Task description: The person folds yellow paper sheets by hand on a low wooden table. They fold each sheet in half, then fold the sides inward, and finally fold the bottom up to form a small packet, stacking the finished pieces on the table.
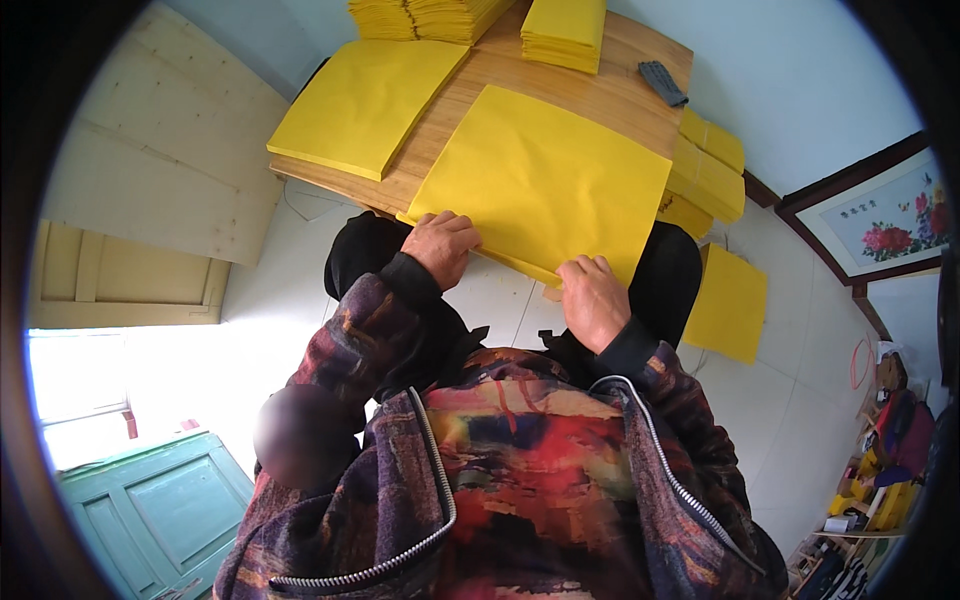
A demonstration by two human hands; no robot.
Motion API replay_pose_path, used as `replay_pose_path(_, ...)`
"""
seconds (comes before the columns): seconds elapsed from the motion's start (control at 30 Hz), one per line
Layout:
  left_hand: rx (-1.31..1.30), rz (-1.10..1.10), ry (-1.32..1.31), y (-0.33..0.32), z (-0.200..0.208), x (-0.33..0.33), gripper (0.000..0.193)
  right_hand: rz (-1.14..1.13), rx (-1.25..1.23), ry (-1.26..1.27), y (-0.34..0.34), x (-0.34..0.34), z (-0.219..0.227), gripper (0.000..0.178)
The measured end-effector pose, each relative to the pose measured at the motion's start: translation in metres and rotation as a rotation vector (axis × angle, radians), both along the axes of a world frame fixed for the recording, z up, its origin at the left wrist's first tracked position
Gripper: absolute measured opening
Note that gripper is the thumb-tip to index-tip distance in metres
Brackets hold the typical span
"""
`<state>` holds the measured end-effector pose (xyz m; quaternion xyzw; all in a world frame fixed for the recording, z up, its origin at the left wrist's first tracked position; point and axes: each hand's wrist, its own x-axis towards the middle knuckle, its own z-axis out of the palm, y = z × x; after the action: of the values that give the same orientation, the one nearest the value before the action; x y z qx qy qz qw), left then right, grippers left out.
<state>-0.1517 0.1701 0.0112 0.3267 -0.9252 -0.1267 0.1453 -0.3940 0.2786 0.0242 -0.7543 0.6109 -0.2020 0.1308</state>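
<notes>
The left hand [442, 250] and right hand [594, 303] are pinching the near edge of a yellow sheet [560, 180], itself overhanging the near side of the wooden table [620, 105]; they are apparently folding or aligning that edge; the next move is seemingly calling for even pressure; a yellow stack [365, 105] is occupying the table's left; a framed picture [885, 220] is hanging right of the table.

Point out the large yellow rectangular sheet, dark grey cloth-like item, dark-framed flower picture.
Large yellow rectangular sheet [545, 185]: head view, top face middle.
Dark grey cloth-like item [662, 83]: head view, middle.
Dark-framed flower picture [884, 223]: head view, image centre.
</notes>
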Motion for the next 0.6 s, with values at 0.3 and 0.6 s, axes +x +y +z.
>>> replay_pose_path(0.3, -0.005, -0.027, -0.134, 0.001, 0.001, -0.022, 0.033, 0.079, 0.459, -0.159, -0.039, -0.033, 0.002, 0.020)
replay_pose_path(0.6, 0.218, -0.023, -0.391, -0.016, 0.010, -0.035, 0.042, 0.119, -0.002, 0.068, -0.021, 0.001, 0.004, 0.033)
